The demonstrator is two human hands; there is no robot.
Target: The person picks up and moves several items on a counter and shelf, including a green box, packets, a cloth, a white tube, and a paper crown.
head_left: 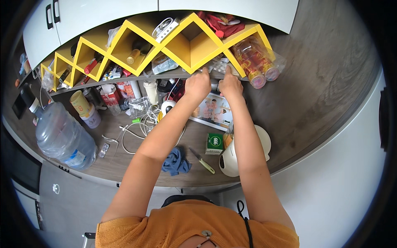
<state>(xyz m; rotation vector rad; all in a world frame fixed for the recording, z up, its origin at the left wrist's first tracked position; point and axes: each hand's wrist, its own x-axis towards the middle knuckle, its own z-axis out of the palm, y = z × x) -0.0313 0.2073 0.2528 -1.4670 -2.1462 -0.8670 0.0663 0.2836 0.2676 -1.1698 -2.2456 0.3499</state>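
Both my arms reach up to a yellow zigzag shelf (pixel 194 39) on the wall above a cluttered dark wooden counter (pixel 289 103). My left hand (pixel 197 84) and my right hand (pixel 230 84) press side by side at the shelf's lower edge, fingers on a pale blister-like packet (pixel 218 65) tucked in a lower triangular gap. Whether either hand grips the packet is not visible. A clear pack of red-labelled cans (pixel 255 62) lies in the gap just right of my right hand. A framed photo (pixel 213 109) leans below my hands.
On the counter stand a large blue water jug (pixel 62 136), a white kettle (pixel 235 155), a green box (pixel 214 143), a knife (pixel 202 161), a blue cloth (pixel 175 162), tangled white cables (pixel 136 132), jars and cups. Shelf cells hold bottles, a power strip, red cloth.
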